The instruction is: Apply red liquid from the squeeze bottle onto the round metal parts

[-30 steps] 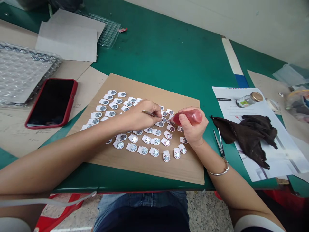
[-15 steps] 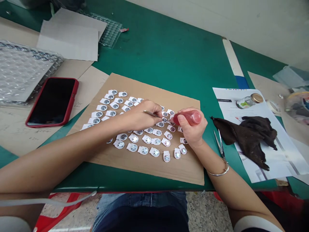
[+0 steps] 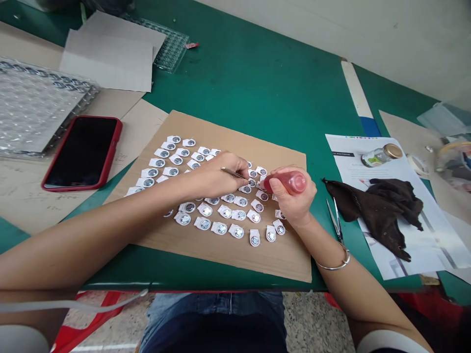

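A brown cardboard sheet (image 3: 221, 254) lies in front of me, with many small round silver pieces on white tabs (image 3: 220, 228) set out across it in rough rows. My left hand (image 3: 228, 172) is closed on thin metal tweezers (image 3: 232, 172), whose tip is down among the pieces on the right half of the sheet. Wrapped around a pink squeeze bottle (image 3: 289, 182), my right hand (image 3: 297, 202) tilts it toward the tweezer tip. The bottle's nozzle end is low over the pieces and hard to make out. Both hands hide some pieces.
Left of the sheet lie a phone in a red case (image 3: 81, 153), bubble-textured plastic trays (image 3: 37, 108) and grey card (image 3: 106, 59). On the right are scissors (image 3: 335, 219), a dark brown cloth (image 3: 382, 211), printed paper (image 3: 397, 267) and a small glass jar (image 3: 380, 156).
The whole view shifts slightly. Both hands stay at nearly the same spot over the pieces, still holding the tweezers and the bottle.
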Demonstrator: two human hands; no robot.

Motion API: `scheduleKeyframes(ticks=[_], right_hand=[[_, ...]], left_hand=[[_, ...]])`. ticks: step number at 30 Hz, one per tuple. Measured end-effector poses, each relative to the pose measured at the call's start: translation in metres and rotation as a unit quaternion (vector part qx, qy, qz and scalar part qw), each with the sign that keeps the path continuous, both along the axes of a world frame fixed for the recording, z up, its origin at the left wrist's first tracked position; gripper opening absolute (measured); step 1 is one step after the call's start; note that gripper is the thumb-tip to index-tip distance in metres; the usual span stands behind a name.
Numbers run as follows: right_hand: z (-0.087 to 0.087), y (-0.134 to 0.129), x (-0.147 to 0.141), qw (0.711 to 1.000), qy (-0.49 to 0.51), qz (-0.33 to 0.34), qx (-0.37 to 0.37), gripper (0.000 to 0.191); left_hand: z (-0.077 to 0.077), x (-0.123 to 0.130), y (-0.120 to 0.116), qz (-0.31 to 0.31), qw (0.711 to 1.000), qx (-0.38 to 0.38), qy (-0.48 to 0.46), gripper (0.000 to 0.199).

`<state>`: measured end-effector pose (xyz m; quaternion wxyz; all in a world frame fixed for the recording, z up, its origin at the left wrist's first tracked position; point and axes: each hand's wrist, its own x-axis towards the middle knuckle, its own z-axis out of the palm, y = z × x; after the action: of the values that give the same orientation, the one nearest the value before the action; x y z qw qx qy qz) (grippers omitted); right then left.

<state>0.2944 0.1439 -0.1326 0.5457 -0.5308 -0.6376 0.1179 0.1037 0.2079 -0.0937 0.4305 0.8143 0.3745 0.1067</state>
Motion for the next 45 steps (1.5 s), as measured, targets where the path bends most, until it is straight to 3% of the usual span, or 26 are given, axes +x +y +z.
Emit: scheduleKeyframes(ticks=[45], right_hand=[[-0.0008, 0.0000, -0.0010, 0.999, 0.036, 0.005, -0.023, 0.019]], left_hand=[[-0.0012, -0.0022, 0.0022, -0.004, 1.000, -0.003, 0.006, 0.012]])
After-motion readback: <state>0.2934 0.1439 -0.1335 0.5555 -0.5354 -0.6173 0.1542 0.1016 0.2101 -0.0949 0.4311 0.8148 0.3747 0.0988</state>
